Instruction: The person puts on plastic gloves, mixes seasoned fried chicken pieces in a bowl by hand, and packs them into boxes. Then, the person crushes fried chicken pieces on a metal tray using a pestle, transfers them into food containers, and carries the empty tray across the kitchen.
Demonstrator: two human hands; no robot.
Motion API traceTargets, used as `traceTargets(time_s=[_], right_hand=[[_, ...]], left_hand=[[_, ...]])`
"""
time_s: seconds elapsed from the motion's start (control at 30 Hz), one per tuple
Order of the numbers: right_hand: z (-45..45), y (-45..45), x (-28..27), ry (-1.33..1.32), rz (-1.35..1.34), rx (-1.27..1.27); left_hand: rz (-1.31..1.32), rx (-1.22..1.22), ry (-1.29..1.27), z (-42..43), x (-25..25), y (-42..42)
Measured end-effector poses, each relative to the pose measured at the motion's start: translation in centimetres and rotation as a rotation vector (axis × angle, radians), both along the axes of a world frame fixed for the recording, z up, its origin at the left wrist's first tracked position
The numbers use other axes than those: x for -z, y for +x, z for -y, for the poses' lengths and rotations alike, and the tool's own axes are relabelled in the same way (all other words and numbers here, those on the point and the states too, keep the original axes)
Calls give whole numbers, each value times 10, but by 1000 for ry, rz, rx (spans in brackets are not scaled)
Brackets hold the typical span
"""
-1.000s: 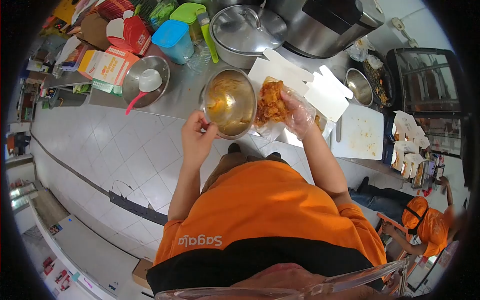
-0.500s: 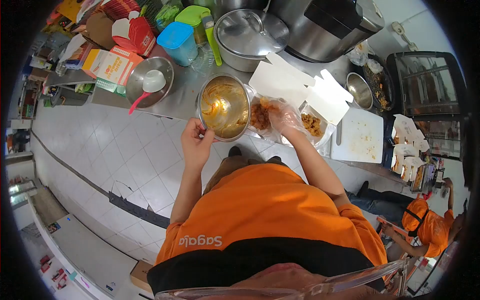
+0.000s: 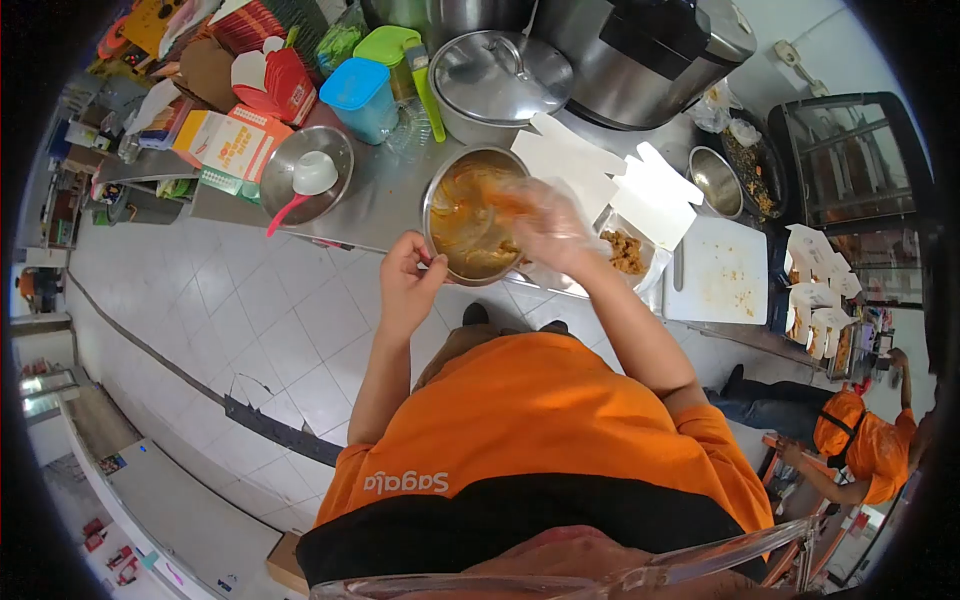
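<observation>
Bowl [image 3: 448,190] held by one side of its rim

Left hand [image 3: 408,278]: bare, thumb and fingers pinched on the near left rim. Right hand [image 3: 555,230]: in a clear glove, blurred, over the bowl's right side; cannot tell whether its fingers are spread or closed on anything. Hands apart from each other.

Bowl sits at the near edge of the tabletop [image 3: 375,200]; whether its base is supported is unclear. Sauce [image 3: 462,208] smears the inside.

Main risk, as I judge it: a push from the right hand on the side opposite the pinch could swivel or tip the bowl, spilling sauce onto the floor [image 3: 270,290] or clothing. Cause: one-sided grip, edge position. A sauce-wet rim could also slip.

Second: white box [image 3: 658,198] stands just right, brown pieces [image 3: 625,252] inside. Right forearm passes close; a careless elbow could shift it, or glove drips mark its flaps.
</observation>
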State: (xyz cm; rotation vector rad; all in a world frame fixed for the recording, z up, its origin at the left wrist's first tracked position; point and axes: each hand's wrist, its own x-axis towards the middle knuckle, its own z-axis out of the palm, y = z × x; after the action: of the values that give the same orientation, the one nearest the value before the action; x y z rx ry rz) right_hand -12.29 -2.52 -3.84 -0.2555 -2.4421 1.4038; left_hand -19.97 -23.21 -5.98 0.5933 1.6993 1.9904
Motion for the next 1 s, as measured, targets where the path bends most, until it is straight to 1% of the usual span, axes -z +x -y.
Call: traceTargets(time_s=[0.07, 0.1, 0.13, 0.2, 0.23, 0.33, 0.37, 0.43, 0.47, 0.5, 0.57, 0.6, 0.63, 0.73, 0.77, 0.87, 0.9, 0.97, 1.0], right_hand=[[9, -21, 6, 271, -75, 13], [15, -24, 7, 439, 112, 63], [19, -24, 7, 495, 88, -26], [30, -21, 12, 601, 45, -214], [36, -22, 16, 468, 209, -381], [25, -12, 10, 542, 13, -449], [21, -12, 6, 496, -48, -318], [23, -17, -13, 583, 47, -144], [25, -19, -17, 622, 95, -53], [24, -24, -7, 688, 161, -71], [30, -18, 18, 577, 120, -212], [35, -15, 19, 519, 101, -284], [37, -13, 19, 547, 319, -404], [37, -11, 13, 566, 120, -122], [32, -10, 5, 625, 167, -49], [32, -15, 10, 635, 321, 2], [35, -19, 19, 691, 377, -11], [43, -25, 57, 442, 522, -82], [45, -26, 67, 316, 588, -118]], left_hand=[[-25, 60, 34, -4, -4, 1], [-22, 96, 58, -5, -5, 2], [-19, 131, 79, -4, -7, 1], [-92, 133, 53, -1, 0, -6], [-126, 131, 38, 2, 3, -8], [-15, 54, 83, 5, 4, -9], [-3, 62, 98, 5, 2, -9], [30, 77, 128, 5, -2, -8], [-8, 89, 116, 6, -2, -7], [-49, 103, 105, 6, -3, -8], [-106, 121, 92, 4, -4, -11], [-116, 126, 86, 4, -3, -12], [-125, 132, 78, 4, -2, -14], [-96, 136, 90, 5, -2, -11], [-126, 123, 83, 4, -2, -8], [-219, 99, 60, -5, -4, -6], [-239, 97, 45, -8, -3, -7], [-279, 118, -11, -10, -2, -3], [-303, 139, -50, -11, -2, -1]])
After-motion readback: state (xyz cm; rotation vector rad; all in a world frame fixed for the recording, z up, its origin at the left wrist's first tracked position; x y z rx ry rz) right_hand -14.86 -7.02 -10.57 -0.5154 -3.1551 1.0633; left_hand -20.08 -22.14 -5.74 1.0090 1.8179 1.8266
